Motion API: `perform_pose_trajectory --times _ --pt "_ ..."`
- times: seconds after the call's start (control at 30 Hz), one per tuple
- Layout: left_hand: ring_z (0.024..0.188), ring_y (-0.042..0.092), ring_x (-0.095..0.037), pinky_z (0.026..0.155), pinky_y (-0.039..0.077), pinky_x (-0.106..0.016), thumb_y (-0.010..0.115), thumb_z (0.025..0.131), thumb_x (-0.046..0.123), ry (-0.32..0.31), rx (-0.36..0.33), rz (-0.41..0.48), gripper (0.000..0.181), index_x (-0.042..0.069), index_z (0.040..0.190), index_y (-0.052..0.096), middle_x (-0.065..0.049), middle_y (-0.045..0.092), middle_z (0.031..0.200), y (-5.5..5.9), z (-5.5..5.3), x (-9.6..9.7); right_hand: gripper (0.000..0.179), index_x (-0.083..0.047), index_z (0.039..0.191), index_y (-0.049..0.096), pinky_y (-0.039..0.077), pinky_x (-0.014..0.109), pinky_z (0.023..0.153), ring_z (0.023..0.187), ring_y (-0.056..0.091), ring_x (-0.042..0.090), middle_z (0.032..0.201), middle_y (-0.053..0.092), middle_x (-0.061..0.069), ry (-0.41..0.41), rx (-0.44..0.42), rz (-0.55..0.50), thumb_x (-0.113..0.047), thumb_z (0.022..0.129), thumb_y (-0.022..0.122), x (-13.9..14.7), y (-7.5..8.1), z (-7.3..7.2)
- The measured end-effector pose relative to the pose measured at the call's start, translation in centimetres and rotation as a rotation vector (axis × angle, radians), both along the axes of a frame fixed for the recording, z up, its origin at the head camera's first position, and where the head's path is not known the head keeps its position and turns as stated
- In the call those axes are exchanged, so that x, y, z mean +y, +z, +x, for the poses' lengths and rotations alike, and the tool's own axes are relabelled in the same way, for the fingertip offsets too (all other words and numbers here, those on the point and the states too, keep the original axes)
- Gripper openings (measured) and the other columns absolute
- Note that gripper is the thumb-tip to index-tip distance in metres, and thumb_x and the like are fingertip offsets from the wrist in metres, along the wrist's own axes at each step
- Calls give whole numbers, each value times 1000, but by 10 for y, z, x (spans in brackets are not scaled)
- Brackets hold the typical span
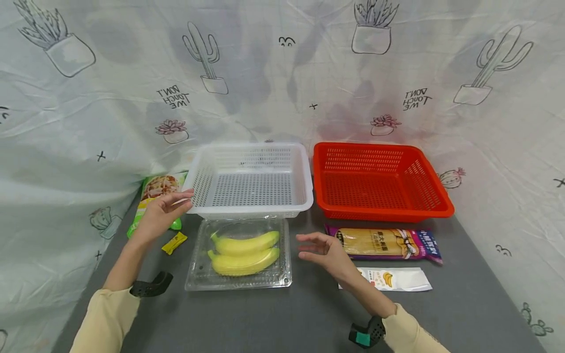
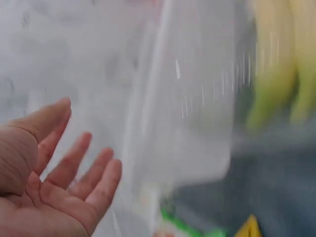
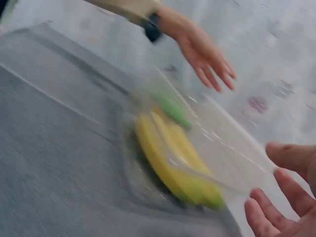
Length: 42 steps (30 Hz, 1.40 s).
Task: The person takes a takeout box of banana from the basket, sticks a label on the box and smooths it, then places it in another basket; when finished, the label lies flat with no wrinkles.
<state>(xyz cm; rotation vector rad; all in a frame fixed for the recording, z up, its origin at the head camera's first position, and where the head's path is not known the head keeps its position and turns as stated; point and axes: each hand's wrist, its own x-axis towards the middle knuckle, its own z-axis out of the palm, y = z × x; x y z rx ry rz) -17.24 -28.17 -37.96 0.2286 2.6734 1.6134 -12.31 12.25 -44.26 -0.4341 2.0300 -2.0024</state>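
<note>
Two yellow bananas (image 1: 245, 261) lie in a clear plastic box (image 1: 194, 279) at the middle of the table. My left hand (image 1: 161, 215) hovers by the left rim of the white basket (image 1: 251, 210), in front of a green food bag (image 1: 142, 208), fingers spread and holding nothing. To the right of the box, my right hand (image 1: 328, 254) is in the air with relaxed fingers, also holding nothing. In the left wrist view the left hand (image 2: 64, 182) shows an empty palm. The right wrist view has the right hand (image 3: 284, 197) near the bananas (image 3: 173, 160); both wrist views are blurred.
A red basket (image 1: 384, 214) stands beside the white one. Before it lie a purple-ended spaghetti pack (image 1: 375, 241) and a white packet with a banana picture (image 1: 408, 279). A small yellow wrapped item (image 1: 174, 242) lies left of the box. Patterned cloth (image 1: 282, 73) hangs behind.
</note>
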Motion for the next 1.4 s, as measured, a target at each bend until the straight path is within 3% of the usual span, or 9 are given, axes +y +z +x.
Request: perform_pose_trajectory --times 0.13,0.3,0.47,0.63,0.8,1.03,1.23,1.4 --pt "125 50 -11 88 44 -13 59 97 28 -6 -18 102 45 4 134 54 -8 49 142 8 13 34 31 2 114 64 52 29 85 107 62 35 123 63 12 -33 7 33 -6 85 72 19 -2 -4" --pt "117 56 -7 90 48 -21 62 95 17 -31 -6 265 37 5 130 57 -1 56 133 8 25 71 31 0 118 64 51 27 86 106 63 23 122 65 4 -35 63 76 -8 88 69 47 -5 -5" --pt "119 56 -25 90 49 -26 65 92 9 -91 -20 346 40 -2 129 56 -12 55 134 3 35 109 35 7 122 59 51 27 86 107 62 28 121 65 7 14 98 81 -5 90 66 78 -9 -6" --pt "120 54 -36 89 50 -28 68 89 6 -159 -45 372 38 -2 125 59 -18 57 131 -1 40 150 34 14 121 55 52 27 84 106 63 30 123 62 16 25 131 83 1 91 62 106 -15 -2" --pt "116 57 -32 89 50 -31 69 88 8 -232 -73 389 35 2 122 63 -14 61 126 -8 47 187 33 15 120 54 52 25 83 104 65 20 123 63 11 10 150 106 4 90 61 129 -21 6" --pt "107 62 -21 84 52 -27 69 88 6 -320 -95 383 25 5 113 67 -10 65 116 -27 59 233 32 18 116 55 53 25 81 101 66 18 120 64 14 -12 171 146 5 88 64 155 -27 13" --pt "103 64 -28 83 51 -22 69 86 0 -404 -122 380 25 -1 111 67 -16 66 113 -45 68 271 31 16 116 57 53 24 80 99 66 15 120 65 13 -53 151 197 5 88 64 176 -32 17" --pt "102 65 -29 80 51 -19 72 83 -1 -428 -128 277 27 1 110 68 -14 67 113 -59 69 293 32 17 117 56 53 25 79 99 67 19 117 65 17 -56 151 208 6 88 64 186 -35 18"
